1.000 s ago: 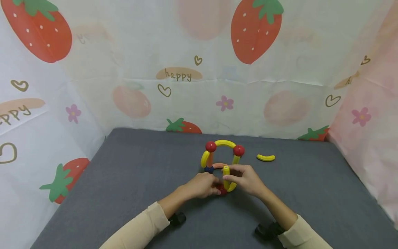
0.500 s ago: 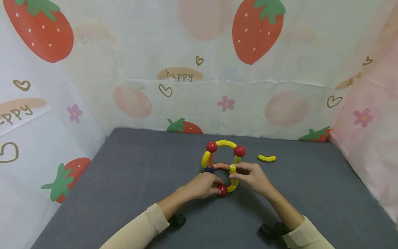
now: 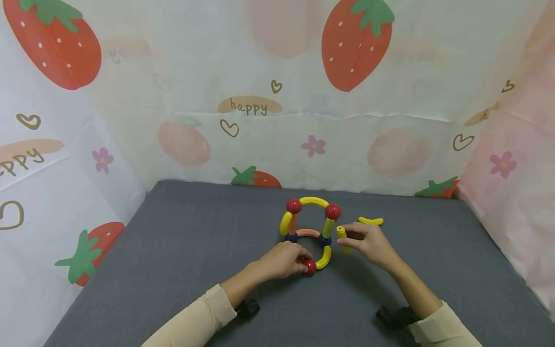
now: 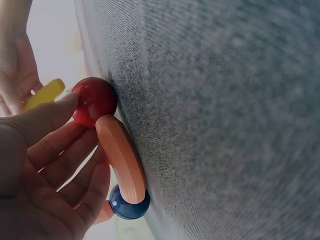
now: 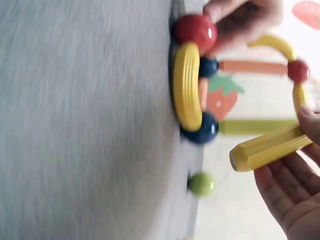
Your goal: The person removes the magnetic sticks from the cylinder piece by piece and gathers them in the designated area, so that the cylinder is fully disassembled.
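Observation:
Balls and sticks join into an upright magnetic frame: two red balls with a yellow curved stick [image 3: 314,200] between them on top, and blue balls [image 3: 324,240] at the base. My left hand [image 3: 284,260] pinches the front red ball [image 4: 95,101] between thumb and fingers, low at the cloth. A yellow curved stick [image 5: 186,87] and an orange curved stick [image 4: 121,159] run back from that ball to the blue ones. To the right of the frame, my right hand [image 3: 368,243] holds a yellow stick [image 5: 270,147], its fluted end pointing free of the fingers.
Another yellow curved stick [image 3: 370,220] lies on the grey cloth [image 3: 208,226] behind my right hand. A green ball [image 5: 202,184] rests on the cloth in the right wrist view. Strawberry-printed curtains [image 3: 243,144] enclose the back and sides.
My right hand has carried the yellow stick rightward, from over the front red ball to beside the frame. The left hand has stayed at the red ball.

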